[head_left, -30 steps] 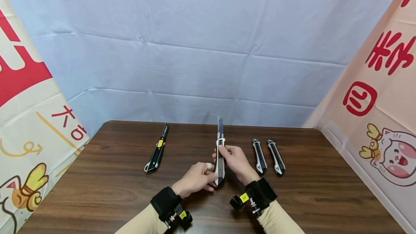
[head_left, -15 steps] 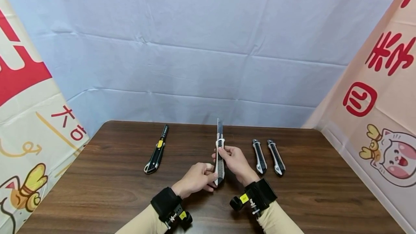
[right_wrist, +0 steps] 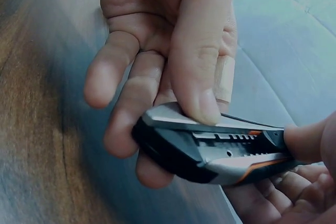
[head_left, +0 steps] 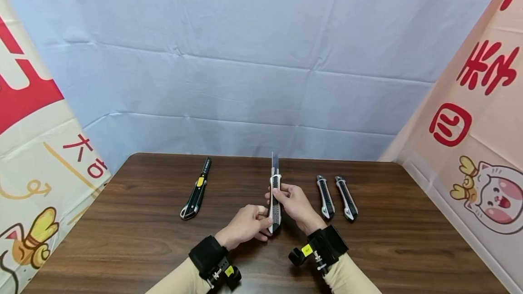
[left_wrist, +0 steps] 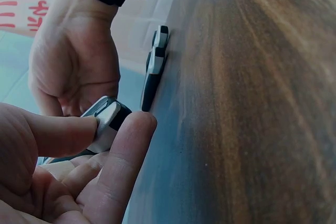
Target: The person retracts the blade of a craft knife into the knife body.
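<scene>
Both forearms, in beige sleeves with black wrist straps, angle in from the lower edge until the hands meet above the table's middle. The left hand (head_left: 244, 224) lies lower and nearer the body, thumb and curled fingers pinching toward the right. The right hand (head_left: 297, 203) sits just beyond it, palm turned leftward, its fingers curled and the thumb (right_wrist: 307, 142) pressing forward.
</scene>
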Demonstrator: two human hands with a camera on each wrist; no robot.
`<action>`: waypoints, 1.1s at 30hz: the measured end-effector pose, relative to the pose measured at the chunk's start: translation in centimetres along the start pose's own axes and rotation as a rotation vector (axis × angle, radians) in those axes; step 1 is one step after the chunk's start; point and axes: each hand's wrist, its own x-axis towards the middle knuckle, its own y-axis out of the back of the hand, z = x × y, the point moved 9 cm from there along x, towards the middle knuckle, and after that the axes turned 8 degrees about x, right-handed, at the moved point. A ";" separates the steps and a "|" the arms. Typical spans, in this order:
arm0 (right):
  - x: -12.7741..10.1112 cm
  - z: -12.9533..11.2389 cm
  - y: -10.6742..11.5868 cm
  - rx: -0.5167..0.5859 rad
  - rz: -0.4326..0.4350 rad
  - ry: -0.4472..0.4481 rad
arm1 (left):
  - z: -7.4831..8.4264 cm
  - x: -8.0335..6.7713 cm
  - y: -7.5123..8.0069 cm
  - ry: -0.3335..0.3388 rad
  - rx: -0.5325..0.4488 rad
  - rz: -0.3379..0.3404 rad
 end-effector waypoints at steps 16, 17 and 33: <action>0.0 -0.8 1.0 0.060 -0.017 0.029 | 0.9 0.0 -0.3 -0.031 -0.059 0.012; -0.1 -0.6 1.1 0.065 -0.020 0.018 | 0.9 0.0 -0.3 -0.035 -0.060 0.010; -0.4 -0.1 0.9 -0.006 0.000 0.032 | 0.8 0.0 -0.5 -0.027 -0.012 0.034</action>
